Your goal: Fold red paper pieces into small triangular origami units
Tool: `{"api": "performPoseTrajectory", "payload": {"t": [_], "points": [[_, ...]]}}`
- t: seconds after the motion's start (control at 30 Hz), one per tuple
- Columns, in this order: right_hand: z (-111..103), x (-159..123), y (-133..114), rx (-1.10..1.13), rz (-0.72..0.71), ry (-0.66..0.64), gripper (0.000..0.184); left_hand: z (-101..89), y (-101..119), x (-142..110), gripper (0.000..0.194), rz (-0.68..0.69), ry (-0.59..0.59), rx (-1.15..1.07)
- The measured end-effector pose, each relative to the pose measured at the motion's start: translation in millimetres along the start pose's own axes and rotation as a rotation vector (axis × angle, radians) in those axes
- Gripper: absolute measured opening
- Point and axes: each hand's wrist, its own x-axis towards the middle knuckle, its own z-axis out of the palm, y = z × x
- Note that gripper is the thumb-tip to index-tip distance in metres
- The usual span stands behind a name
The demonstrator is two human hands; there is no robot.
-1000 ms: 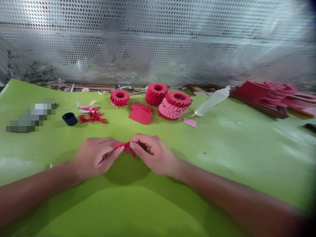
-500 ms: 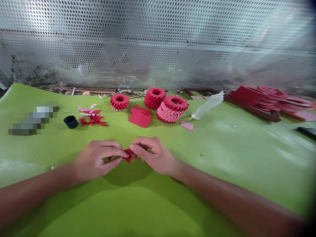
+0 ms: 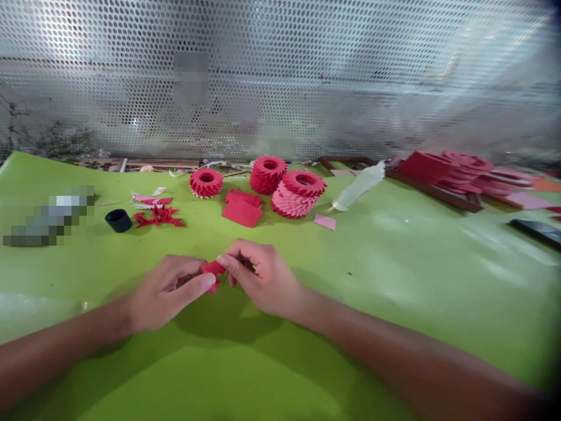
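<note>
A small folded piece of red paper [image 3: 213,268] is pinched between both hands above the green table. My left hand [image 3: 169,292] grips its left side, thumb lying along the front. At the paper's upper right, my right hand [image 3: 263,278] pinches with thumb and forefinger. Parts of the paper are hidden by the fingers. Just beyond my hands lie flat red paper rectangles [image 3: 242,213] and a heap of small folded red pieces [image 3: 160,217]. A dark ring-shaped object [image 3: 118,220] sits left of that heap.
Folded-paper rings, a low red one [image 3: 206,183], a taller red one [image 3: 266,177] and a pink-and-red one [image 3: 295,200], stand at the back. Right of them are a pink slip [image 3: 325,221], a whitish translucent tube [image 3: 359,186], a brown tray [image 3: 438,190] of red paper and a dark flat object [image 3: 537,231].
The red paper has turned and shows more of its surface. My left thumb has come onto its front, and both hands have shifted slightly left. The view has moved a little.
</note>
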Motion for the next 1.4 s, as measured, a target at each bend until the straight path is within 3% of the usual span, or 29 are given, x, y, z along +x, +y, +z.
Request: {"api": "performPoseTrajectory", "payload": {"t": [0.3,0.53,0.97,1.03,1.1,1.13,1.23,1.3,1.4], "points": [[0.4,0.2,3.3,-0.001,0.066,-0.123,0.031,0.8,-6.4,2.5,0.037,-0.057,0.116,-0.079],[-3.5,0.3,3.5,-0.052,0.081,-0.186,0.029,0.3,-6.7,5.3,0.043,-0.141,0.050,-0.050],[-3.7,1.6,2.5,0.051,0.120,-0.300,0.033,-2.5,-1.0,3.3,0.045,-0.037,-0.016,0.086],[-3.1,1.2,2.8,0.096,0.129,-0.307,0.034,-2.6,-0.9,0.5,0.043,-0.009,-0.017,0.122],[-3.0,1.0,3.7,0.148,0.154,-0.279,0.035,-2.5,-2.0,-2.1,0.028,0.040,0.014,0.144],[-3.2,1.1,4.4,0.185,0.171,-0.256,0.034,-2.2,-3.2,-3.1,0.018,0.088,0.057,0.157],[-4.6,1.7,6.2,0.309,0.214,-0.215,0.034,-1.7,-7.9,-4.3,0.028,0.350,0.239,0.260],[-5.2,2.0,6.9,0.363,0.233,-0.220,0.035,-2.2,-10.5,-4.4,0.017,0.505,0.300,0.412],[-5.2,2.0,7.7,0.380,0.244,-0.233,0.034,-3.8,-11.9,-5.0,0.005,0.574,0.329,0.594]]}}
